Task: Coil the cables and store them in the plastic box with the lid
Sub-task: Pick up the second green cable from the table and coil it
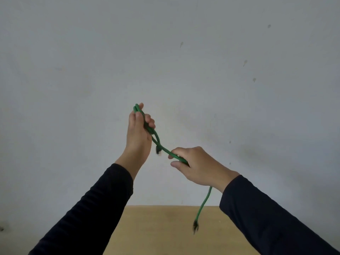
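Note:
A green cable (163,149) runs between both hands, held up in front of a pale wall. My left hand (138,131) is raised and shut on a folded loop of the cable, whose bend sticks out above the fingers. One dark plug dangles just below that hand. My right hand (195,165), lower and to the right, is shut on the cable's middle. The free end hangs down under my right wrist and finishes in a dark plug above the table. The plastic box and its lid are out of view.
A light wooden table (161,232) shows at the bottom centre, between my dark sleeves. A grey-white wall (184,61) with a few small marks fills the background.

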Action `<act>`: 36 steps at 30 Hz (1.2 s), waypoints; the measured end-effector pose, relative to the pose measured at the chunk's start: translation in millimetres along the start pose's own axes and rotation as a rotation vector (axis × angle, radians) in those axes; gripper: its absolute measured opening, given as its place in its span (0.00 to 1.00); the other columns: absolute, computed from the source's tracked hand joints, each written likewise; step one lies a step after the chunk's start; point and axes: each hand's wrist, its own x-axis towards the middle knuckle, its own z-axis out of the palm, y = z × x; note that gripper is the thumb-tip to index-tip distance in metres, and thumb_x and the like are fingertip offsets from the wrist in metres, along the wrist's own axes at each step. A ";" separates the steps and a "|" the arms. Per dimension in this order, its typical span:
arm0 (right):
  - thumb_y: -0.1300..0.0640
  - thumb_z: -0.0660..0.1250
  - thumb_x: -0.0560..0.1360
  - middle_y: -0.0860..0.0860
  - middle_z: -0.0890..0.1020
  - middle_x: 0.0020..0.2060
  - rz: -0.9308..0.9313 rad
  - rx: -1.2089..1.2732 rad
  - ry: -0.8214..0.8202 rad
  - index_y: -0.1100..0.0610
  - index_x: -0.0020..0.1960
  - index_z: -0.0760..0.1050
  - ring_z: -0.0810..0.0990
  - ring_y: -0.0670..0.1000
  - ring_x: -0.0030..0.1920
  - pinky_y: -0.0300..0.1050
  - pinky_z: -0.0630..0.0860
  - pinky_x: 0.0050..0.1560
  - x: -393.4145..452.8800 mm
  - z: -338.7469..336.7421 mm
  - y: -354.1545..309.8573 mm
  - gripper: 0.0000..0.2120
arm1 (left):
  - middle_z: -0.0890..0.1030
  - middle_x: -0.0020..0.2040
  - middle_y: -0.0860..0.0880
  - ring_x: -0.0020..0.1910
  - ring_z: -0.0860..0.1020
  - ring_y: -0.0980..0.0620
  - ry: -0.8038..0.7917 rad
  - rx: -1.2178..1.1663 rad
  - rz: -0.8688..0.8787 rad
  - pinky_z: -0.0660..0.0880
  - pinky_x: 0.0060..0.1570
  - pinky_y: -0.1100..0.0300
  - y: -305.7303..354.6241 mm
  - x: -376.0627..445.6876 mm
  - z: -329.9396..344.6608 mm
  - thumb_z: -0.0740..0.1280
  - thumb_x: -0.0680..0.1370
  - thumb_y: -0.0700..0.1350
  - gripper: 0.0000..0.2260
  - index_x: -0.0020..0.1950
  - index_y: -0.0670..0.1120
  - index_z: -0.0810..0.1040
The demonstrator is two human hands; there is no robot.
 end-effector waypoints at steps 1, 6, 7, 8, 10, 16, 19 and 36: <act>0.53 0.62 0.77 0.49 0.76 0.32 -0.024 -0.026 0.005 0.56 0.51 0.76 0.72 0.49 0.29 0.40 0.68 0.32 0.8 -5.3 -2.6 0.08 | 0.71 0.33 0.54 0.32 0.71 0.56 -0.017 0.206 0.033 0.69 0.43 0.62 -5.8 -3.6 -4.5 0.49 0.83 0.45 0.13 0.62 0.49 0.69; 0.51 0.68 0.74 0.46 0.75 0.29 -0.049 -0.092 0.040 0.55 0.40 0.78 0.71 0.45 0.29 0.37 0.67 0.31 11.6 -37.1 -10.1 0.08 | 0.78 0.35 0.50 0.34 0.76 0.59 -0.321 0.799 0.099 0.70 0.37 0.70 -19.4 -36.9 -12.3 0.50 0.83 0.48 0.14 0.64 0.49 0.69; 0.51 0.69 0.72 0.46 0.76 0.29 -0.046 -0.081 0.046 0.54 0.39 0.78 0.71 0.45 0.29 0.38 0.67 0.32 13.9 -42.7 -11.0 0.07 | 0.79 0.35 0.49 0.34 0.78 0.57 -0.388 0.811 0.078 0.71 0.37 0.69 -20.2 -43.1 -11.4 0.51 0.83 0.48 0.13 0.63 0.48 0.70; 0.51 0.70 0.71 0.47 0.76 0.29 -0.043 -0.063 0.048 0.53 0.38 0.79 0.71 0.46 0.29 0.39 0.68 0.33 16.0 -48.1 -11.5 0.07 | 0.79 0.34 0.49 0.34 0.79 0.54 -0.448 0.795 0.042 0.72 0.38 0.68 -21.1 -48.4 -10.2 0.51 0.83 0.47 0.13 0.61 0.48 0.71; 0.51 0.73 0.69 0.48 0.79 0.31 -0.025 -0.001 0.044 0.53 0.37 0.79 0.75 0.47 0.32 0.42 0.72 0.37 19.2 -57.6 -10.1 0.07 | 0.78 0.31 0.48 0.31 0.76 0.52 -0.528 0.744 -0.041 0.70 0.35 0.67 -21.7 -55.7 -9.4 0.50 0.83 0.45 0.13 0.57 0.46 0.73; 0.57 0.71 0.71 0.43 0.81 0.30 -0.055 0.308 0.092 0.54 0.37 0.80 0.77 0.42 0.32 0.38 0.73 0.39 23.5 -62.8 7.7 0.04 | 0.59 0.27 0.56 0.25 0.57 0.56 -0.607 0.386 -0.251 0.59 0.29 0.66 -17.3 -54.3 -12.2 0.48 0.80 0.54 0.22 0.57 0.47 0.78; 0.56 0.67 0.74 0.43 0.75 0.26 -0.022 0.487 0.197 0.54 0.39 0.81 0.67 0.43 0.25 0.35 0.65 0.31 25.9 -54.4 18.6 0.06 | 0.55 0.26 0.56 0.24 0.53 0.57 -0.527 0.200 -0.335 0.53 0.26 0.65 -8.6 -50.0 -10.2 0.51 0.78 0.57 0.21 0.50 0.49 0.81; 0.56 0.55 0.80 0.45 0.69 0.28 0.089 0.288 0.085 0.51 0.65 0.71 0.65 0.44 0.26 0.37 0.65 0.32 8.0 66.4 13.6 0.15 | 0.60 0.23 0.54 0.22 0.61 0.58 0.011 -0.540 -0.152 0.66 0.27 0.68 11.4 3.2 -15.1 0.51 0.81 0.55 0.18 0.50 0.46 0.75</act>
